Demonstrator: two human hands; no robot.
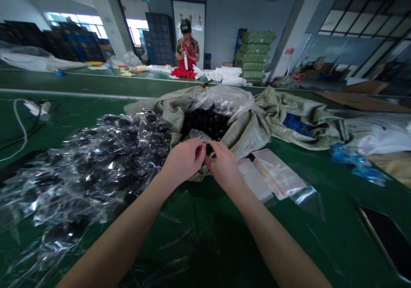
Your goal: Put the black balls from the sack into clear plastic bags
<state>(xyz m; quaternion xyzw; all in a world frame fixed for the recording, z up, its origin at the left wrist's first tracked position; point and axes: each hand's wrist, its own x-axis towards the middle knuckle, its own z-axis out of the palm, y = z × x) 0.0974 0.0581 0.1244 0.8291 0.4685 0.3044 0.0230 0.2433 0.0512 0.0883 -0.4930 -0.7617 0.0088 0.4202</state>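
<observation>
My left hand [186,159] and my right hand [224,164] meet at the middle, in front of an open woven sack [252,136] full of dark round items [205,123]. Both hands have their fingers pinched together. Between the fingertips is a clear plastic bag [196,135], with something dark beside it that is too small to make out. Left of the sack spreads a large heap of dark items in clear wrappers [105,164]. Flat clear bags [279,174] lie in stacks to the right of my right hand.
A phone [387,236] lies at the right edge of the green table [199,232]. Blue plastic pieces [369,174] and a second sack [308,112] are at the right. A white cable [24,129] runs at the left. Across the table stands a person [188,50] behind red and white items.
</observation>
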